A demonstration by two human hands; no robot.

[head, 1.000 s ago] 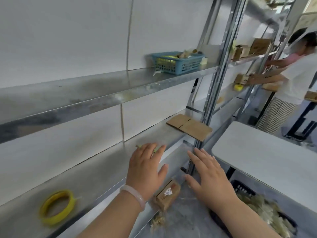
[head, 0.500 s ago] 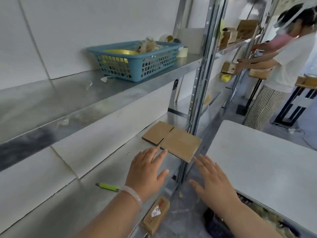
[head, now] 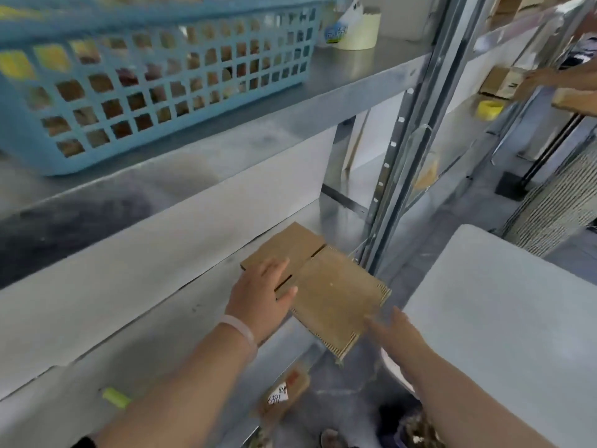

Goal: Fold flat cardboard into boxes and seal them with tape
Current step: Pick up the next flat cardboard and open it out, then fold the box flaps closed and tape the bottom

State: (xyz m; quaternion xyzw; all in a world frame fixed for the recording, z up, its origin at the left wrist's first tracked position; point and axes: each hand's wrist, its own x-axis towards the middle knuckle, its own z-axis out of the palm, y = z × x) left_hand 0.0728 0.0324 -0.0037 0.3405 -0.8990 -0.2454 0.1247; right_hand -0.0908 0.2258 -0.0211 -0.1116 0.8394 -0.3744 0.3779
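A stack of flat brown cardboard [head: 336, 295] lies on the lower metal shelf [head: 155, 334], its near corner sticking out past the shelf edge. My left hand [head: 263, 295] lies flat on the stack's left part, fingers straight. Just right of the stack's near corner my right hand [head: 395, 333] hovers with fingers extended, almost touching the cardboard edge. A roll of pale tape [head: 353, 29] stands on the upper shelf beside a blue plastic basket [head: 155, 82].
A steel upright [head: 403, 134] rises just behind the stack. A white table [head: 504, 318] stands at the right. A green marker [head: 116, 397] lies on the lower shelf. A small labelled box [head: 284, 392] sits below. Another person's arm [head: 562, 76] works at the far right near yellow tape [head: 489, 109].
I have leaned closer to the shelf. Both hands moved forward; my left hand now rests on the cardboard stack and my right has reached its near corner.
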